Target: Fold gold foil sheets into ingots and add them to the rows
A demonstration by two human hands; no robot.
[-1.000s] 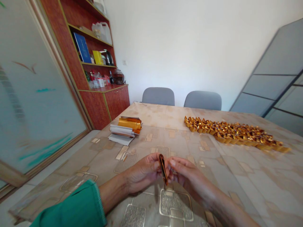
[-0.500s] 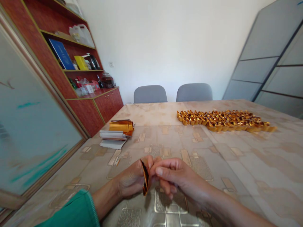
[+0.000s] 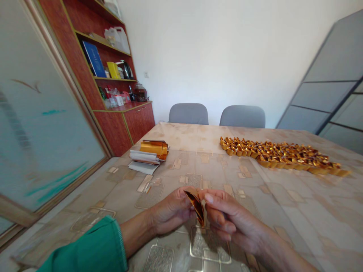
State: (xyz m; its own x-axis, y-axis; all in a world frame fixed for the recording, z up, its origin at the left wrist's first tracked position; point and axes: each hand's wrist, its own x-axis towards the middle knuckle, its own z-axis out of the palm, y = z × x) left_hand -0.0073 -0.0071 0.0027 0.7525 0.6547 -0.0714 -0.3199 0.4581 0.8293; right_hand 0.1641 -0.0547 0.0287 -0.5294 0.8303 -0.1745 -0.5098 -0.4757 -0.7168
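Note:
A small piece of folded gold foil paper is held up between my hands above the near part of the table, its dark inner fold gaping toward me. My left hand grips it from the left, fingers partly hidden behind it. On the other side, the thumb and fingers of my right hand close on the paper's right edge. Farther off to the left lies a pile of unfolded gold foil sheets with white-backed sheets in front.
Many folded gold paper ingots stand in packed rows at the right rear of the patterned tablecloth. Two grey chairs are behind the table. A red shelf cabinet stands at the left.
The folded paper has tilted, its top leaning left, and its opening shows more. My right fingers have shifted to its right edge. The whole view has turned slightly left.

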